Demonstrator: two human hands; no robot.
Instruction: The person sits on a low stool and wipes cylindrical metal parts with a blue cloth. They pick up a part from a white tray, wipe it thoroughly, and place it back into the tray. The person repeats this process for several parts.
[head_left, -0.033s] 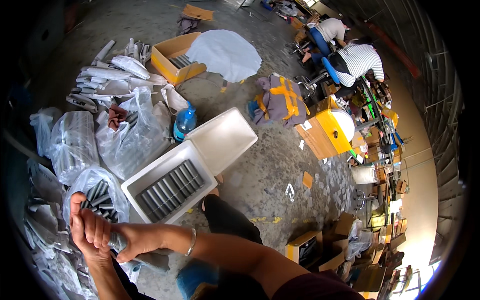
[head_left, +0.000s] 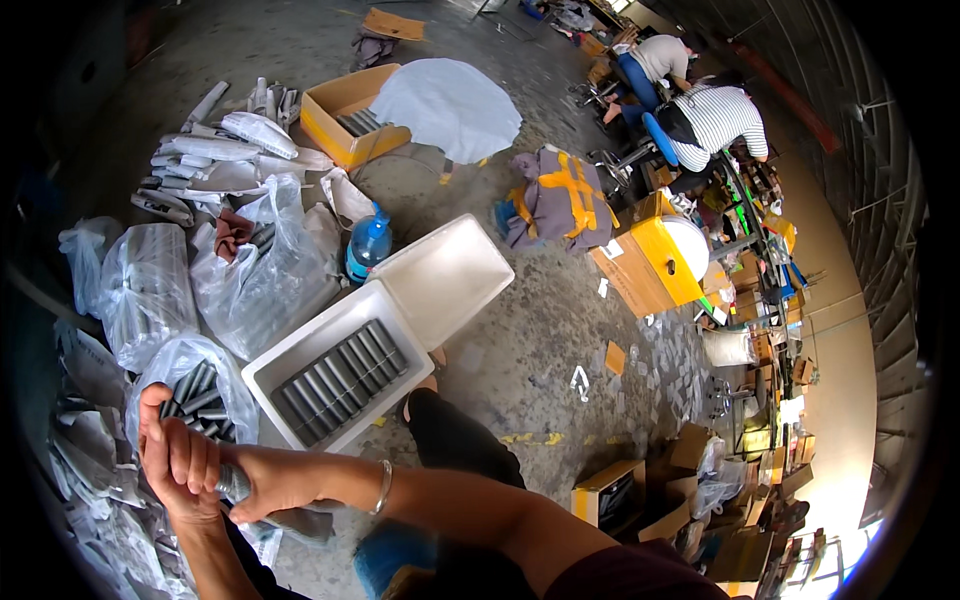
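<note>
At the lower left my two hands come together. My left hand (head_left: pixel 178 462) is closed, its fingers curled and one finger raised. My right hand (head_left: pixel 268 476), with a bangle at the wrist, is closed against it. Between them shows a short grey piece, seemingly the end of a grey rod (head_left: pixel 234 484); most of it is hidden by the fingers. A grey cloth (head_left: pixel 300 522) hangs below my right hand. Just beyond my hands stands a clear plastic bag (head_left: pixel 243 395) of grey rods. To its right, a white foam box (head_left: pixel 262 400) holds a row of grey rods.
The foam lid (head_left: pixel 450 275) leans beside the box, near a blue bottle (head_left: pixel 370 243). Wrapped bundles (head_left: pixel 210 150) and more bags (head_left: pixel 150 290) lie left. A cardboard box (head_left: pixel 350 150) stands farther off. Two people (head_left: pixel 715 120) sit at a cluttered bench on the right.
</note>
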